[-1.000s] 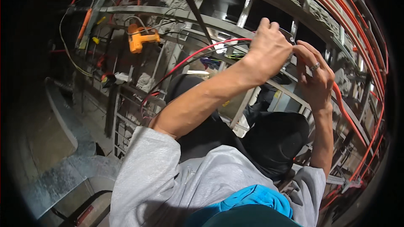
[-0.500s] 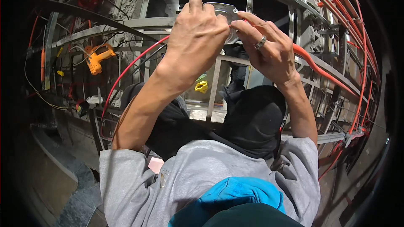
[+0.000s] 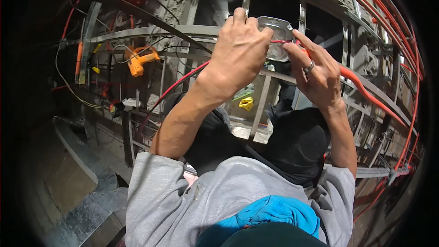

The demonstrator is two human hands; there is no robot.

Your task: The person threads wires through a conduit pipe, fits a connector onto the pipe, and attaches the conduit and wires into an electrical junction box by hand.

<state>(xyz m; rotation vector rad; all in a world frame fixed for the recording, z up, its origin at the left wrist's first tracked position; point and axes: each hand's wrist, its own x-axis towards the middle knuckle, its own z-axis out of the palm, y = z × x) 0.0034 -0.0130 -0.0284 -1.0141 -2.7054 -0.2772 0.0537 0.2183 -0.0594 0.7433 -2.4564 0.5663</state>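
Note:
My left hand (image 3: pixel 242 55) is raised and closed around a red wire (image 3: pixel 185 77), whose length trails down to the left past my forearm. A short stretch of that wire spans the gap to my right hand (image 3: pixel 320 71), which wears a ring. The thumb and fingers of my right hand are closed about the wire near the end of an orange flexible conduit (image 3: pixel 359 82). Just beyond both hands sits a round-sided, open metal box (image 3: pixel 274 22), partly covered by my fingers. The conduit passes behind my right hand and runs off to the right.
Metal framing (image 3: pixel 151 30) crosses in front of me. An orange power tool (image 3: pixel 139 60) hangs at the left among loose wires. More orange conduits (image 3: pixel 388 7) run along the right. A yellow object (image 3: pixel 246 104) lies below, between my knees. Sheet-metal duct (image 3: pixel 98 201) is at lower left.
The whole view has shifted, so everything sits further right and slightly lower. The red wire between my hands now shows, and more of the metal box is visible.

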